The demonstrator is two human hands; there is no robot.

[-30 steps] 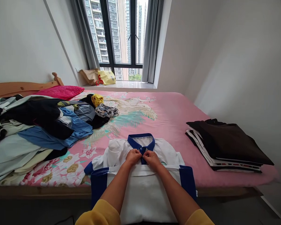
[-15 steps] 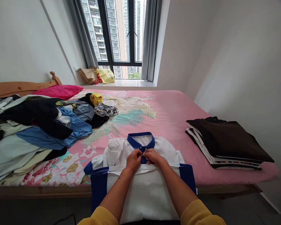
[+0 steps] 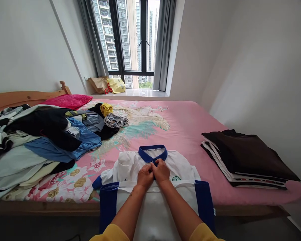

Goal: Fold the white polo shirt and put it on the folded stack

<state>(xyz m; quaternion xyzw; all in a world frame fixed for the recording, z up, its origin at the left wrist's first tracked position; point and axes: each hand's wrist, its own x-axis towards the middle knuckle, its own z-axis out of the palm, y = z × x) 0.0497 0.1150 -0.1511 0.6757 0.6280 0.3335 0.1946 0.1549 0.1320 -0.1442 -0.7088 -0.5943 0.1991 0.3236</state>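
A white polo shirt [image 3: 132,167] with a blue collar and blue side panels lies face up at the bed's front edge, its lower part hanging over. My left hand [image 3: 145,175] and my right hand [image 3: 161,171] meet at the front placket just below the collar. Both are closed, with fingertips pinching the blue placket. The button there is mostly hidden by my fingers. A round green badge shows on the shirt's chest, right of my right hand.
A loose heap of clothes [image 3: 47,134] covers the bed's left side. A stack of folded clothes [image 3: 253,157] sits on the right by the wall. A pink pillow [image 3: 67,101] lies by the headboard. Paper bags [image 3: 98,85] stand on the windowsill.
My right hand has turned and moved in close against my left hand at the placket, uncovering the green badge. The whole view has shifted slightly.
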